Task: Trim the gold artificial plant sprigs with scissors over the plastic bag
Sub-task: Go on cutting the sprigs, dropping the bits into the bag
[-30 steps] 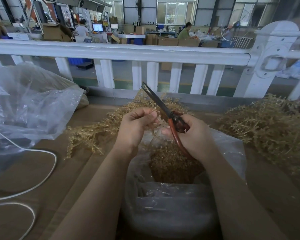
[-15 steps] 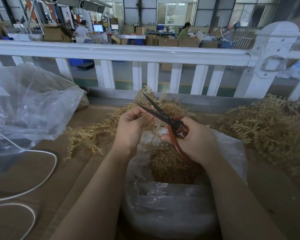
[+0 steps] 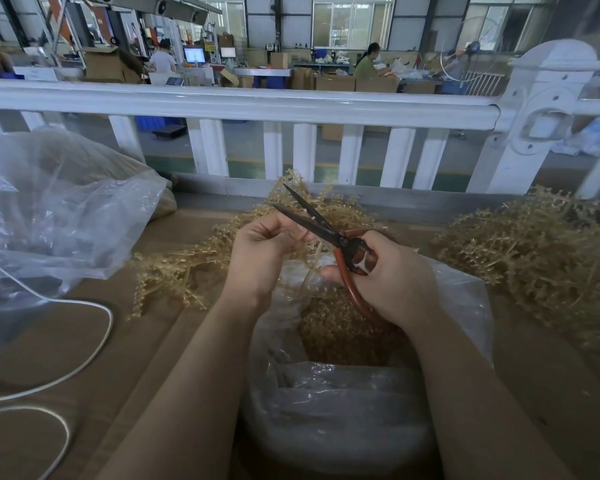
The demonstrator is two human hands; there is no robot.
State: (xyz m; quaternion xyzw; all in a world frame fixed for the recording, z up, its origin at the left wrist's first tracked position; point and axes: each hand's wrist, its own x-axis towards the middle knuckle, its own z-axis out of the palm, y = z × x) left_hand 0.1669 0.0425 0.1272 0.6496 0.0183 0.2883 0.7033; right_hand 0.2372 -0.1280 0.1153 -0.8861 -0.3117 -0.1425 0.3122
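Sprig [image 3: 300,237] between hands, over bag [image 3: 465,296]

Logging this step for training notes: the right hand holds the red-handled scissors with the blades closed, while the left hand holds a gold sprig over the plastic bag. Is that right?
Not quite. In the head view the blades of the scissors are open, spread apart in a V. The rest stands: the right hand holds them, and the left hand holds a gold sprig over the plastic bag.

Bare tabletop [image 3: 194,344] lies between the gold sprig piles [image 3: 534,258], hemmed by white railing [image 3: 243,102] behind and clear bag [image 3: 59,216] leftward.
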